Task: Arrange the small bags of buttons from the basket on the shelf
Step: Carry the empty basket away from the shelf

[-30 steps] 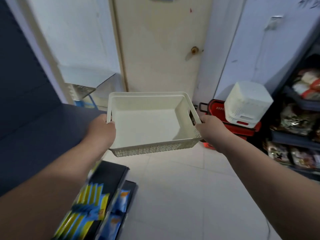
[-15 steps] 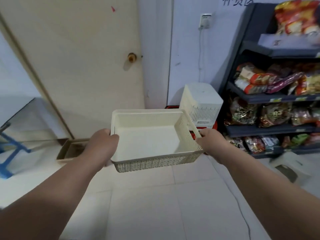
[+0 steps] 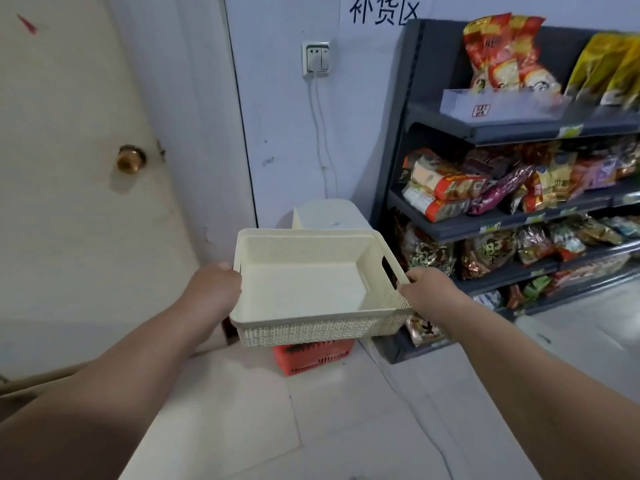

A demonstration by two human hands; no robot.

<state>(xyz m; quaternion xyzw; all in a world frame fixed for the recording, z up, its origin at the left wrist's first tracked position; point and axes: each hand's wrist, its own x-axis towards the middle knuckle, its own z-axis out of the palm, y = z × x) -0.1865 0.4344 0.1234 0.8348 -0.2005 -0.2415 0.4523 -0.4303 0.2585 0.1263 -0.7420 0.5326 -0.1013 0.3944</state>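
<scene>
A paper sign (image 3: 382, 10) on the wall (image 3: 277, 133) reads 补货区 in dark hand-drawn strokes; a clear tray (image 3: 450, 102) on the shelf (image 3: 485, 133) bears a small red label (image 3: 482, 110), too small to read; print on the packets (image 3: 446, 188) and edge tags (image 3: 569, 130) is blurred.

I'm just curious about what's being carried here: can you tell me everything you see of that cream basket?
The basket is cream plastic, rectangular, with perforated lattice walls, a smooth floor and a handle slot in its right end. It looks empty. It is held in the air, the left hand gripping its left rim, the right hand its right end.
</scene>
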